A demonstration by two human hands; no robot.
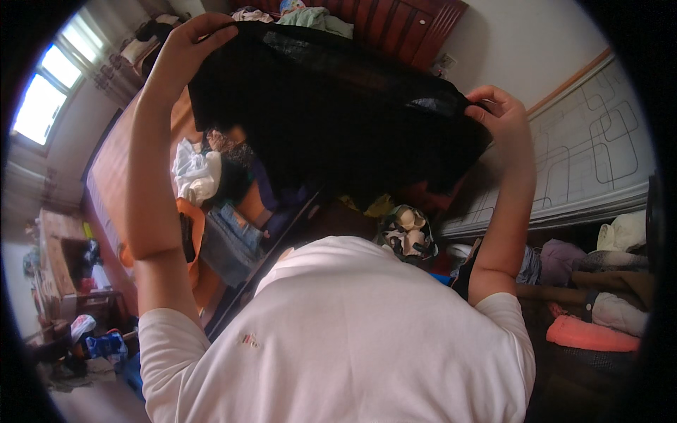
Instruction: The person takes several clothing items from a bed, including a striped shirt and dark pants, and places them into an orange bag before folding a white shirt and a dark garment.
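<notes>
A black garment (pixel 328 106), its exact kind unclear, hangs stretched between my raised hands. My left hand (pixel 203 39) pinches its upper left corner between thumb and fingers. At the other upper corner, my right hand (pixel 494 111) grips the cloth the same way. Behind and below the garment, a white crumpled cloth (pixel 195 169) and folded blue jeans (pixel 232 238) lie on the bed. A basket or bag with beige and dark items (pixel 407 232) stands near the front of my body. The garment hides much of the bed's middle.
A red-brown wooden headboard (pixel 389 26) rises behind the garment, with a pale green cloth (pixel 317 21) before it. To the right are a patterned sliding panel (pixel 587 137) and piled clothes, among them a coral rolled item (pixel 592 334). A wooden desk (pixel 55 254) stands at left.
</notes>
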